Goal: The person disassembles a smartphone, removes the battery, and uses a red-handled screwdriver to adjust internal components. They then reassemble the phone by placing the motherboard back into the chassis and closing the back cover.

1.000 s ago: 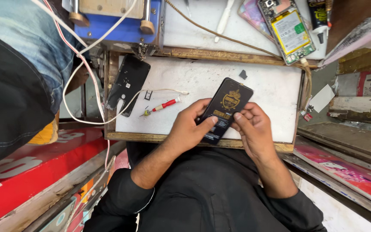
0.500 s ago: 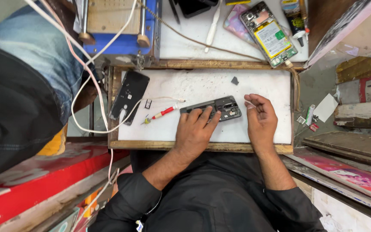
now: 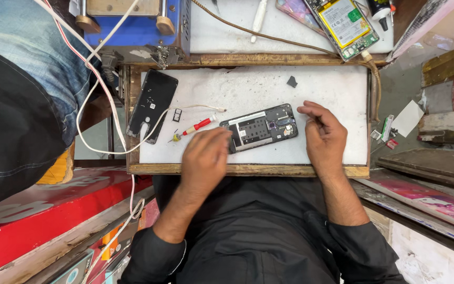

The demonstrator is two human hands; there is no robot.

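A: Phone (image 3: 259,129), opened and lying back-up near the middle of the white work board (image 3: 332,84), insides showing. Which way does it run?

B: Its long axis runs across the board, slightly tilted, the camera end toward the right hand (image 3: 322,138).

A: And the hands?

B: Left hand (image 3: 204,160) lies on the board at the phone's left end, fingers loosely curled, gripping nothing I can make out. Right hand rests just right of the phone, fingers loosely bent, empty.

A: Counts?

B: One opened phone. One black back cover (image 3: 152,105) well left of it. One red-handled screwdriver (image 3: 197,126) between cover and phone. One small tray (image 3: 176,115) beside the cover. One second opened phone with its battery showing (image 3: 347,23), beyond the board's far edge.
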